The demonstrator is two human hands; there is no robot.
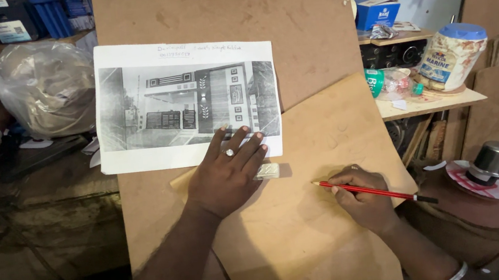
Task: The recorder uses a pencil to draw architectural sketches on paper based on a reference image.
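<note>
I see the left hand (226, 174) lying flat with its fingers spread wide, holding nothing. Its fingertips rest on the bottom edge of a paper picture (186, 100) of a house (grey and black). The palm presses on a loose brown board (308, 226), which lies tilted on a bigger brown board (218, 13). A small eraser (267, 171) sits right beside that hand. The right hand (361, 199) is curled around a red pencil (373, 192), with the tip touching the loose board.
</note>
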